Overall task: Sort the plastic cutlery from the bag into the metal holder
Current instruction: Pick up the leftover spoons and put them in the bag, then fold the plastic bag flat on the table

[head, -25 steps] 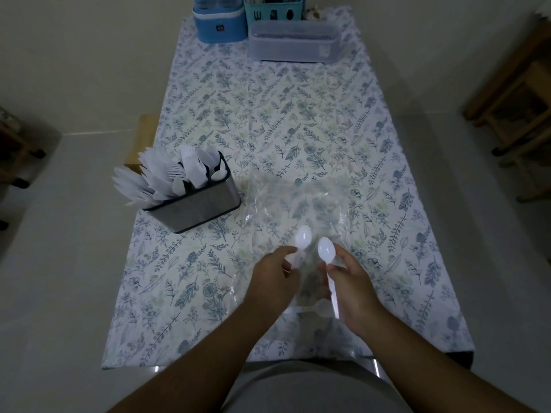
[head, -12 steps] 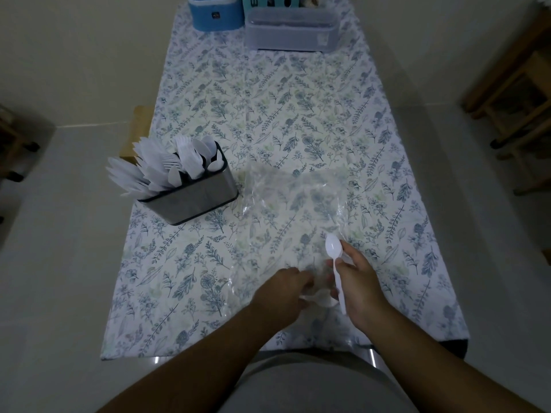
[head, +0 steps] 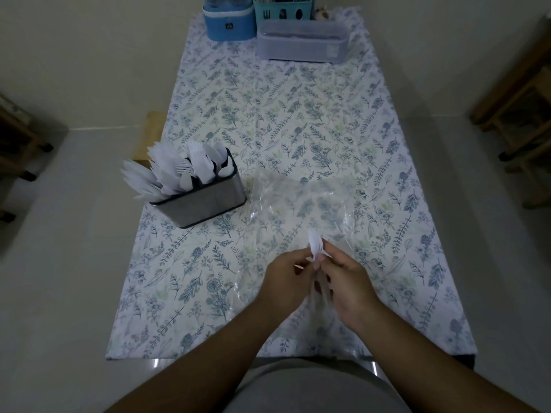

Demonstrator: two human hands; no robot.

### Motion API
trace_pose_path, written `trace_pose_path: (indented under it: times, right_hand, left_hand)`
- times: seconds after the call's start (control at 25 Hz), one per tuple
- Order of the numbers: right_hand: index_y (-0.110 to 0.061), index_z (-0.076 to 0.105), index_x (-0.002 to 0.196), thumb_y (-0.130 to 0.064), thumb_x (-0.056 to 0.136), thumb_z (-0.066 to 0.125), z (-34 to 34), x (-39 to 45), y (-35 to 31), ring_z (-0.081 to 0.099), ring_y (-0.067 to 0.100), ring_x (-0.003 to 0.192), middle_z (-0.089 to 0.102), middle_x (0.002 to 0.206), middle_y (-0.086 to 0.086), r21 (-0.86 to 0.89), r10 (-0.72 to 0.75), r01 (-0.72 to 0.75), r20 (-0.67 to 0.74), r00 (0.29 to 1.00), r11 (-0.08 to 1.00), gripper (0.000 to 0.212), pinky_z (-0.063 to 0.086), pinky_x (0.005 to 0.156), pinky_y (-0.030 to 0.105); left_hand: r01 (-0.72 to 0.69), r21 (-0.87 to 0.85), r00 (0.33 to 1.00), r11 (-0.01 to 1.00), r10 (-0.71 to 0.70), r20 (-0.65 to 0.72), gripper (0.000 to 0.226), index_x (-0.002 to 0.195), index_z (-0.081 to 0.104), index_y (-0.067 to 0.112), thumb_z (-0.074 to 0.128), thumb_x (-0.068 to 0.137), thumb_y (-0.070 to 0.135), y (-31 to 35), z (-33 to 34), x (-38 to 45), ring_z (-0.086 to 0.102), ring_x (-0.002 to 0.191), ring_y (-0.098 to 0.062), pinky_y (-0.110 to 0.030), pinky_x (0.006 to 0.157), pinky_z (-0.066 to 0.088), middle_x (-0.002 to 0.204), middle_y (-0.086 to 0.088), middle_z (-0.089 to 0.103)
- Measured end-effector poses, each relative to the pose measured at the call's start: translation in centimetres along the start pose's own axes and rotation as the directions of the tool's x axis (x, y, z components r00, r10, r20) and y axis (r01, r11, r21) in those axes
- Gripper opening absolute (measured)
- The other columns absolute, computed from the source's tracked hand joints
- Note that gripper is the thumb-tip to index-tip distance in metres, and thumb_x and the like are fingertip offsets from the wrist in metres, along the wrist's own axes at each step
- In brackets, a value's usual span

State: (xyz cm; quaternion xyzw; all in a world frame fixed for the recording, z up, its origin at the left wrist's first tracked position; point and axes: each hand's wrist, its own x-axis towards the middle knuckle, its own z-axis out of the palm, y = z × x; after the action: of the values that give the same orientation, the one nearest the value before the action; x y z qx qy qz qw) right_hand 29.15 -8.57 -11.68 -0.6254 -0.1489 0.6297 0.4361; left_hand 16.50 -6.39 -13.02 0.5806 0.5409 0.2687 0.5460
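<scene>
The left hand [head: 284, 280] and the right hand [head: 347, 283] are meeting close together over the near part of the counter [head: 298, 120], which is wearing a white cloth with blue leaves. Both hands are curling their fingers around white plastic spoons [head: 316, 248], and one spoon bowl is sticking up between the fingertips. I cannot tell how many spoons each hand is gripping. Under and just past the hands, a clear crinkly plastic bag [head: 301, 204] is lying flat on the cloth. To the left of the bag, just beside it, a shiny grey metal holder [head: 205, 204] is standing upright. It is holding lots of white plastic cutlery [head: 179, 171] that is leaning out to the left. At the far end of the counter, a blue box [head: 229, 22], a teal basket [head: 283, 10] and a pale grey tub with a lid [head: 301, 40] are sitting close together.
</scene>
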Motion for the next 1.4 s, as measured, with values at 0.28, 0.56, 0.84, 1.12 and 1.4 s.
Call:
trace_pose_path:
  times: [0.28, 0.56, 0.84, 1.12, 1.4]
  right_hand:
    - [-0.021, 0.071, 0.121, -0.004, 0.095, 0.066, 3.5, 0.3, -1.4, 0.076, 0.018, 0.095, 0.081, 0.099, 0.003, -0.119, -0.123, 0.132, 0.079, 0.989, 0.984, 0.032, 0.059, 0.085, 0.034]
    - [-0.024, 0.069, 0.122, 0.0, 0.092, 0.069, 12.8, 2.1, -10.6, 0.076, 0.018, 0.098, 0.079, 0.105, 0.002, -0.129, -0.422, 0.474, 0.299, 0.856, 0.871, 0.038, 0.063, 0.083, 0.035]
    - [-0.032, 0.073, 0.11, -0.007, 0.087, 0.076, 18.9, 5.1, -15.2, 0.077, 0.018, 0.089, 0.078, 0.095, -0.001, -0.179, -0.643, 0.718, 0.338, 0.687, 0.673, 0.034, 0.062, 0.085, 0.046]
    - [-0.024, 0.07, 0.126, -0.017, 0.091, 0.073, 16.8, 7.3, -12.7, 0.069, 0.006, 0.1, 0.075, 0.108, -0.006, -0.48, -0.596, 0.697, 0.373, 0.711, 0.532, 0.035, 0.054, 0.091, 0.021]
    - [-0.022, 0.072, 0.122, -0.019, 0.093, 0.064, 4.5, 7.8, -3.9, 0.063, 0.02, 0.118, 0.07, 0.124, 0.0, -0.798, -0.527, 0.544, 0.355, 0.772, 0.259, 0.03, 0.049, 0.102, 0.036]
  left_hand:
    - [-0.074, 0.27, 0.948, 0.96, 0.151, -0.279, 0.016, 0.09, 0.076, 0.014, 0.062, 0.096, 0.011, -0.1, -3.5, 0.4, 0.063, 0.078, -0.013, -0.033, 0.075, 0.055, 0.083, 0.002, 0.068]
    - [-0.206, 0.374, 0.819, 0.904, 0.369, -0.439, 0.016, 0.089, 0.07, 0.018, 0.059, 0.098, 0.025, 8.8, -13.4, 3.4, 0.064, 0.071, -0.003, -0.015, 0.063, 0.048, 0.076, 0.01, 0.068]
    - [-0.321, 0.277, 0.706, 0.906, 0.423, -0.568, 0.006, 0.102, 0.062, 0.027, 0.063, 0.097, 0.023, 11.6, -18.8, 6.4, 0.068, 0.088, 0.004, -0.016, 0.076, 0.055, 0.087, 0.023, 0.068]
    - [-0.035, 0.45, 0.778, 0.893, 0.306, -0.548, 0.047, 0.14, 0.05, 0.02, 0.062, 0.095, 0.024, 9.7, -18.1, 6.6, 0.054, 0.113, -0.007, -0.019, 0.094, 0.041, 0.121, 0.005, 0.059]
    - [-0.215, 0.688, 0.935, 0.694, 0.35, -0.062, 0.05, 0.139, 0.053, 0.015, 0.063, 0.09, 0.025, -0.3, -8.4, 3.0, 0.052, 0.132, -0.024, -0.04, 0.105, 0.048, 0.144, -0.005, 0.055]
